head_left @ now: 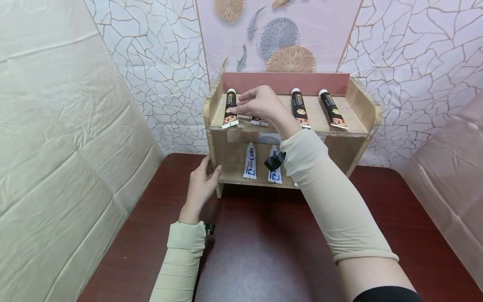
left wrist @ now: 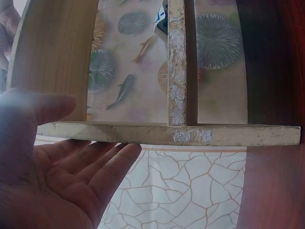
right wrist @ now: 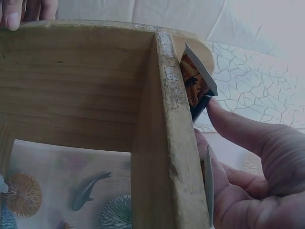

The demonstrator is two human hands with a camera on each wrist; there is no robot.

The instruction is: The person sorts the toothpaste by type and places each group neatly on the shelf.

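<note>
On the upper deck of a wooden shelf point(head_left: 241, 181), my right hand point(head_left: 264, 102) touches the leftmost black tube point(head_left: 230, 107) with its thumb. The right wrist view shows the thumb against that tube's orange printed crimped end point(right wrist: 194, 83), with the other fingers apart from the thumb. Behind the hand, a second black tube point(head_left: 259, 121) is mostly hidden. Two more black tubes, one mid-deck point(head_left: 299, 107) and one at the right point(head_left: 332, 108), lie caps to the back. My left hand point(head_left: 201, 184) rests at the shelf's left side panel point(left wrist: 143, 133), fingers nearly straight along its outer face, thumb by the front edge.
White and blue tubes, one at the left point(head_left: 250, 161) and one partly behind the wrist strap point(head_left: 275, 174), lie on the lower deck. A dark red table point(head_left: 260, 247) carries the shelf. A patterned cloth wall point(head_left: 151, 63) stands behind, with pale cloth at both sides.
</note>
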